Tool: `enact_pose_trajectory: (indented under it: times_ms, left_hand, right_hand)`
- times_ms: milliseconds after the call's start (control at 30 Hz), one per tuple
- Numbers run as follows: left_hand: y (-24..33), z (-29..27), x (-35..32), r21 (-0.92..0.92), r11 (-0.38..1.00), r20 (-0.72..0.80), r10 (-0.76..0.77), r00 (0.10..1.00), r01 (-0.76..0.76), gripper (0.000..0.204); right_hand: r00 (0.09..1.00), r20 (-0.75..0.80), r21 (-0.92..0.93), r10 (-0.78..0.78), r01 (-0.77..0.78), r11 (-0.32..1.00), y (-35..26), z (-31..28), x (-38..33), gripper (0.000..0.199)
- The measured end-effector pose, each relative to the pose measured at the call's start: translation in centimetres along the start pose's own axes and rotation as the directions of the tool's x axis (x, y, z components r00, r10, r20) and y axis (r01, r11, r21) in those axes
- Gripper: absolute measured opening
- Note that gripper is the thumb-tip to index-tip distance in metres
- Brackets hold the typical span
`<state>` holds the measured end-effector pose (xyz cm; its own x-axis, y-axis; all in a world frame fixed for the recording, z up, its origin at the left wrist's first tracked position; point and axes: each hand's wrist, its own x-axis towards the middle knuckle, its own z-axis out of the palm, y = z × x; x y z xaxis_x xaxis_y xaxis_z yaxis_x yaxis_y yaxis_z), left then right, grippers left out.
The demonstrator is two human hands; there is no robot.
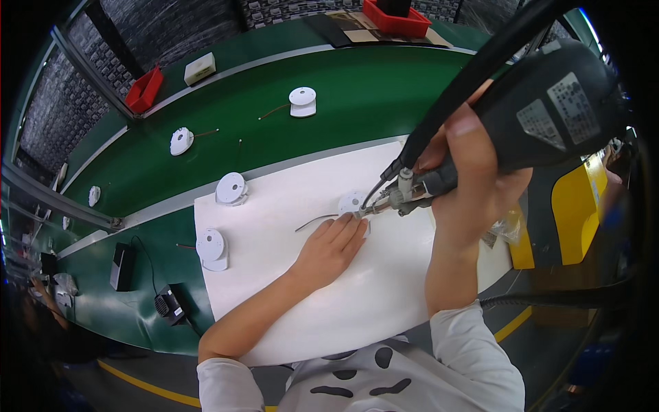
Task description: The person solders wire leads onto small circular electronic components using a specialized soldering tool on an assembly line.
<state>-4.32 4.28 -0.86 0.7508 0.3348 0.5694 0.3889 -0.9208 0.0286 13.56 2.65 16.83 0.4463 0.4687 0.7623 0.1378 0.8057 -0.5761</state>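
My right hand (477, 172) is wrapped round a large black power screwdriver (542, 103), which is tilted with its metal nose down to the left. The nose reaches a white round housing (350, 201) on the white work mat (274, 323). My left hand (328, 248) presses its fingertips on the near side of that housing and steadies it. A thin grey wire (310, 224) runs out from the housing to the left. The fingers and the screwdriver's nose cover part of the housing, so the screw point cannot be seen.
Two similar white housings stand at the mat's left edge, one (232, 189) behind the other (211, 247). More lie on the green conveyor belt (384, 89) beyond. A black radio-like device (171, 304) and a black box (123, 266) are at left. Red bins (398, 19) stand at the back.
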Motion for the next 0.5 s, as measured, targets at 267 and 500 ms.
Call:
enact_pose_trajectory:
  times_ms: [267,500]
  left_hand:
    - [-0.5,0.6,-0.7,0.076,0.997,-0.049,0.031,0.998,-0.027,0.041]
    - [-0.5,0.3,-0.6,0.078,0.997,-0.031,0.021,0.999,-0.019,0.042]
  right_hand:
    - [0.998,0.039,0.054,-0.046,0.044,0.998,1.3,0.7,-0.4,0.024]
    - [0.998,0.045,0.041,-0.034,0.032,0.999,2.1,1.1,-0.6,0.022]
